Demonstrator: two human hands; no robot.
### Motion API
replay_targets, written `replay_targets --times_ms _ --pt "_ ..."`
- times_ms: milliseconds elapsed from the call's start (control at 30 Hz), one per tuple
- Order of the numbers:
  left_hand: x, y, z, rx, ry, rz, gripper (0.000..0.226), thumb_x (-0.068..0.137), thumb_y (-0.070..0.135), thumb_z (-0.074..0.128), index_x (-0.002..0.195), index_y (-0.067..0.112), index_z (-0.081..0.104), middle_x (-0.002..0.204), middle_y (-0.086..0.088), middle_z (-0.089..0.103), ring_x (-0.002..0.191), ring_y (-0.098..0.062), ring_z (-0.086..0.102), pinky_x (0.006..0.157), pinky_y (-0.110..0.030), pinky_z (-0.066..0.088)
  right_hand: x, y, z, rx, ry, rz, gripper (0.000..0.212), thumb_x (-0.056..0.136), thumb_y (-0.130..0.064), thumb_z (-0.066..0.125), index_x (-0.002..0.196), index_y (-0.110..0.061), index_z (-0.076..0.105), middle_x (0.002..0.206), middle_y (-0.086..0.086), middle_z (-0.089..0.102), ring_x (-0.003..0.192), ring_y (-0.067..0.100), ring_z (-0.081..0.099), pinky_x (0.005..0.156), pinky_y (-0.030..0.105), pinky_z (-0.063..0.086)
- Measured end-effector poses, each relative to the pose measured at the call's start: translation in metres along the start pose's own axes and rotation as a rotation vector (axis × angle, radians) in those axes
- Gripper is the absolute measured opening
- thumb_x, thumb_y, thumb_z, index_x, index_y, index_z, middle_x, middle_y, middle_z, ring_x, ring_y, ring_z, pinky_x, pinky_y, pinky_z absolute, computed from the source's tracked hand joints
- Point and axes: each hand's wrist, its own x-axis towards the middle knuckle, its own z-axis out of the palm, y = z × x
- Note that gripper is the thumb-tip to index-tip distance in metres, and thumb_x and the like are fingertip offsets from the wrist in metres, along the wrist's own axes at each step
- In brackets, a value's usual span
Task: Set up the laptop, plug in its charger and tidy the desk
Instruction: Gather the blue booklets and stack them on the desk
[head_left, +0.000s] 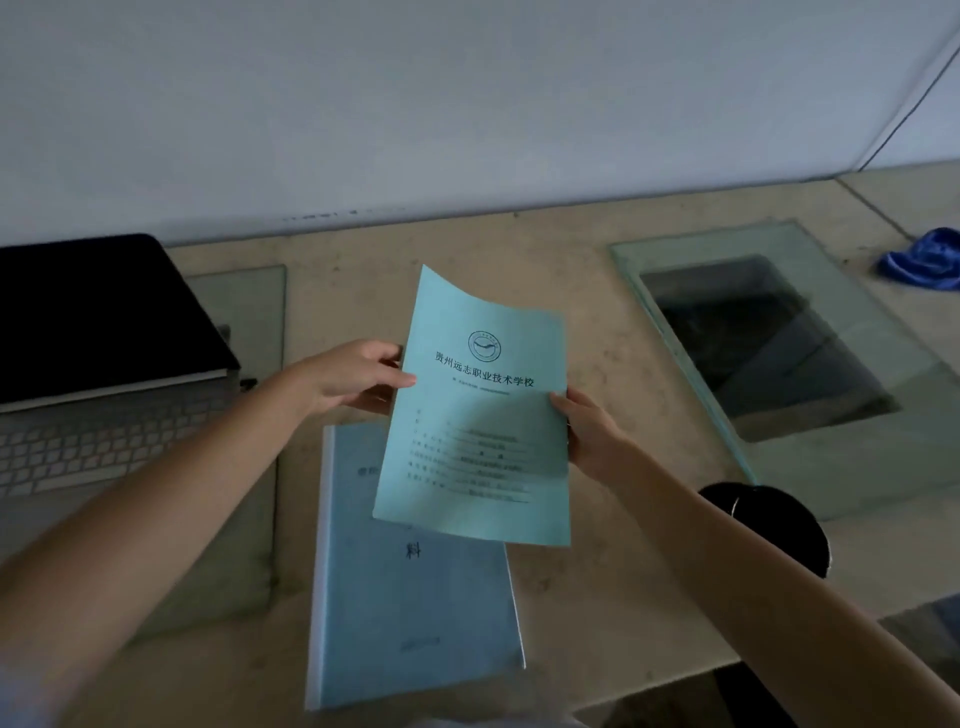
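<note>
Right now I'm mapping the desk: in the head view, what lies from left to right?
Laptop → left hand → green booklet → right hand → glass panel → blue cloth.

Laptop (104, 374) at desk (597, 571) left, open. Folder (415, 597) flat, centre front; booklet (475, 415) above it, overlapping its far end. Glass pane (883, 441) right; cloth (922, 257) far right.

Single head-worn wide-angle view, looking forward and down over the desk (597, 312) from the near edge, facing the far wall (467, 104). Close range: both forearms enter from the bottom corners. Edges curve with lens distortion.
</note>
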Motion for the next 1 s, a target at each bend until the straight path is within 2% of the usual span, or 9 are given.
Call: replay_targets --times_ms 67,167,433,567,667,800,867,933,1000 --pt "-0.012 -0.026 -0.001 -0.003 0.051 -0.025 0.03 0.088 0.002 0.056 0.117 0.007 0.056 0.104 -0.009 0.066 0.074 -0.012 0.069 0.061 -0.021 0.057 -0.008 0.007 0.011 -0.039 -0.041 0.018 0.018 0.099 -0.02 0.044 0.108 -0.018 0.059 0.098 0.002 0.065 0.089 0.02 0.062 0.073 0.04 0.055" --pt "-0.026 -0.067 -0.004 0.017 0.104 -0.07 0.032 0.085 -0.002 0.059 0.116 0.008 0.055 0.103 -0.009 0.064 0.081 -0.021 0.067 0.062 -0.024 0.058 -0.019 0.021 0.028 -0.103 -0.09 0.053 0.016 0.099 -0.016 0.044 0.108 -0.017 0.057 0.089 -0.001 0.063 0.078 0.015 0.06 0.06 0.03 0.048" --pt "-0.051 -0.149 0.005 0.064 0.098 -0.176 0.04 0.082 -0.004 0.062 0.121 0.001 0.052 0.097 -0.01 0.063 0.085 -0.025 0.065 0.058 -0.025 0.059 -0.028 0.065 0.051 -0.382 -0.167 0.141 0.015 0.096 -0.013 0.046 0.105 -0.018 0.057 0.096 0.0 0.066 0.085 0.017 0.064 0.067 0.034 0.052" --pt "-0.057 -0.167 0.009 0.163 0.099 -0.195 0.052 0.081 0.002 0.065 0.13 0.006 0.048 0.105 -0.013 0.065 0.092 -0.029 0.066 0.071 -0.043 0.059 -0.034 0.073 0.052 -0.531 -0.187 0.132 0.019 0.094 -0.015 0.049 0.111 -0.018 0.058 0.104 0.0 0.066 0.09 0.017 0.064 0.062 0.027 0.05" --pt "-0.064 -0.164 0.015 0.252 0.119 -0.176 0.062 0.082 0.005 0.066 0.136 0.015 0.038 0.091 -0.008 0.065 0.076 -0.021 0.067 0.056 -0.027 0.055 -0.034 0.074 0.051 -0.599 -0.191 0.105 0.025 0.094 -0.017 0.051 0.117 -0.013 0.059 0.113 0.006 0.067 0.092 0.018 0.065 0.063 0.025 0.052" --pt "-0.066 -0.162 0.021 0.414 0.139 -0.165 0.073 0.082 0.012 0.067 0.142 0.016 0.025 0.083 0.002 0.061 0.066 -0.011 0.061 0.049 -0.019 0.044 -0.031 0.073 0.05 -0.68 -0.174 0.06 0.023 0.092 -0.015 0.054 0.114 -0.011 0.061 0.111 0.011 0.069 0.092 0.023 0.069 0.073 0.034 0.058" --pt "-0.066 -0.161 0.023 0.479 0.147 -0.162 0.074 0.082 0.015 0.067 0.143 0.016 0.024 0.087 0.004 0.058 0.067 -0.007 0.059 0.049 -0.017 0.041 -0.03 0.072 0.049 -0.716 -0.158 0.037 0.02 0.092 -0.013 0.055 0.111 -0.007 0.059 0.107 0.011 0.068 0.091 0.025 0.069 0.076 0.037 0.059" --pt "-0.067 -0.16 0.025 0.527 0.143 -0.171 0.071 0.083 0.016 0.065 0.143 0.015 0.026 0.094 0.0 0.059 0.067 -0.007 0.057 0.051 -0.018 0.04 -0.032 0.071 0.048 -0.74 -0.131 0.027 0.016 0.091 -0.013 0.057 0.106 -0.008 0.055 0.104 0.01 0.065 0.086 0.023 0.068 0.069 0.033 0.059" --pt "-0.069 -0.16 0.026 0.601 0.144 -0.19 0.066 0.085 0.02 0.063 0.142 0.014 0.03 0.111 -0.006 0.062 0.079 -0.013 0.061 0.06 -0.023 0.044 -0.031 0.069 0.045 -0.741 -0.083 0.024 0.016 0.09 -0.014 0.06 0.103 -0.011 0.051 0.103 0.009 0.062 0.081 0.018 0.065 0.06 0.028 0.056"
